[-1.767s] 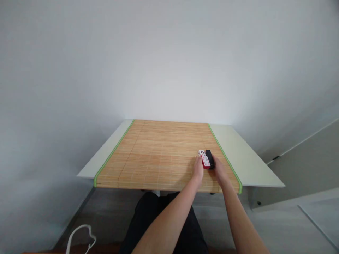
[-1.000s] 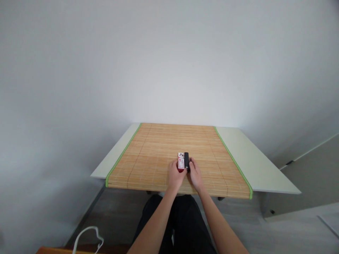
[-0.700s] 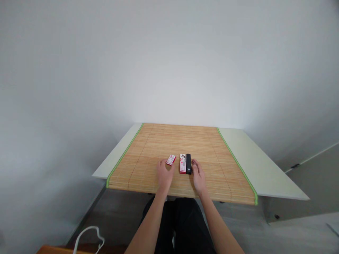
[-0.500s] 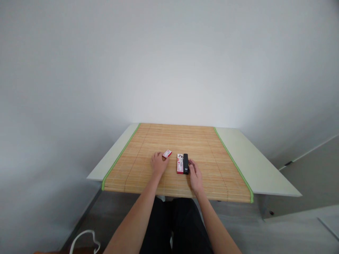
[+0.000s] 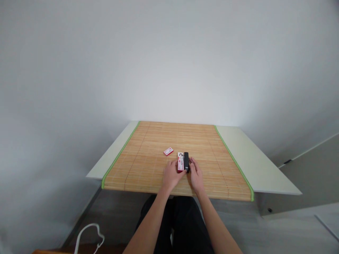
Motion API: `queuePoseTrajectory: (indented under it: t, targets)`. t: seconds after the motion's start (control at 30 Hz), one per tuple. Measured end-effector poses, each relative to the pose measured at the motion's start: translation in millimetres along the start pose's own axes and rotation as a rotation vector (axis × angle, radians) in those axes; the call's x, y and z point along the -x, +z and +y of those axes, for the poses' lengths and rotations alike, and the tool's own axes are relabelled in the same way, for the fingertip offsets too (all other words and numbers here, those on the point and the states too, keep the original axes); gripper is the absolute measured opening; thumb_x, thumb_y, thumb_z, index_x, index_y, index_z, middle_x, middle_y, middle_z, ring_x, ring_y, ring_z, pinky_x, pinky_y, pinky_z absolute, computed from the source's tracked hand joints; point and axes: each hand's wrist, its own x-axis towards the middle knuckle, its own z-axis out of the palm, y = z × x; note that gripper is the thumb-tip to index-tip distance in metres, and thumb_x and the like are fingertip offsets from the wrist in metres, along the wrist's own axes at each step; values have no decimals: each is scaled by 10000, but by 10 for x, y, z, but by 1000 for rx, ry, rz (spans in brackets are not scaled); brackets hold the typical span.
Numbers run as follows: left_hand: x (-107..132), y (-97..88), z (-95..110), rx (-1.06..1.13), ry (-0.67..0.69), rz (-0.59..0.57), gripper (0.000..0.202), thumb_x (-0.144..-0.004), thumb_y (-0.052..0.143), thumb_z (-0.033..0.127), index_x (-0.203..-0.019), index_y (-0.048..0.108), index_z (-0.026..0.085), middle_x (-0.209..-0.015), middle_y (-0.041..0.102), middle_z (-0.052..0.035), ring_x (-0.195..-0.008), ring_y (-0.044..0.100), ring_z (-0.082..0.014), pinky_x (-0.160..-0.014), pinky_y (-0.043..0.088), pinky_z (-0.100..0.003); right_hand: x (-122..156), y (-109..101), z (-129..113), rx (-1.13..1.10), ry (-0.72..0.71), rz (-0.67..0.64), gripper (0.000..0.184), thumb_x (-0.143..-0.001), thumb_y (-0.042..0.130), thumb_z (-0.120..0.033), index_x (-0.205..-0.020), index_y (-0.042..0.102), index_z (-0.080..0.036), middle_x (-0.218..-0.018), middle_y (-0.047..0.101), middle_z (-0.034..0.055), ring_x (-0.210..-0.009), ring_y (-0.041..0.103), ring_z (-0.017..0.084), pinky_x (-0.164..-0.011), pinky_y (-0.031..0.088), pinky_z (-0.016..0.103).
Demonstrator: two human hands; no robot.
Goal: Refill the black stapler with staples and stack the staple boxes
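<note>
- Red-and-white box (image 5: 180, 162) with black stapler (image 5: 186, 161): mid bamboo mat (image 5: 148, 165), gripped between left hand (image 5: 171, 175) and right hand (image 5: 196, 176).
- Small red box (image 5: 168, 151): just beside, left, untouched.
- Printing too small to read.
- White table (image 5: 249, 158) beneath.

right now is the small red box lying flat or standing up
Lying flat: the small red box shows its broad face up on the bamboo mat, apart from both hands.
</note>
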Motion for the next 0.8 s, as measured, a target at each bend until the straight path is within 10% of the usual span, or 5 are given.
queuePoseTrajectory:
  t: [0.3, 0.57, 0.7, 0.8]
  targets:
    - [27, -186, -153, -27, 30, 111, 296, -886, 672, 327, -1176, 680, 270, -1106, 679, -51, -1015, 642, -218, -912, 489, -327, 2, 7, -5, -10, -5, 10, 525, -990, 475, -531, -1403, 597, -230, -1494, 572, 91, -1388, 522, 246, -1218, 343, 472]
    - [159, -789, -638, -291, -106, 297, 315, -901, 647, 362, -1199, 669, 263, -1135, 650, -80, -1121, 581, -295, -1032, 441, -445, -10, 8, 9, -22, -13, -15, 534, -968, 526, -531, -1412, 584, -240, -1497, 567, 96, -1369, 542, 258, -1197, 386, 462]
    - [150, -773, -497, -391, -17, 349, 357, -959, 577, 370, -1292, 626, 250, -1267, 617, -106, -1210, 543, -311, -1076, 417, -478, -12, 4, 32, -30, -17, -23, 563, -959, 536, -542, -1430, 560, -232, -1507, 554, 108, -1383, 529, 267, -1200, 383, 484]
    - [46, -533, -197, -356, 208, 166, 375, -1029, 458, 348, -1382, 566, 278, -1381, 586, -78, -1301, 507, -266, -1129, 391, -439, -4, 6, 34, -21, -27, -22, 554, -964, 530, -538, -1432, 556, -242, -1502, 559, 104, -1374, 538, 265, -1193, 392, 485]
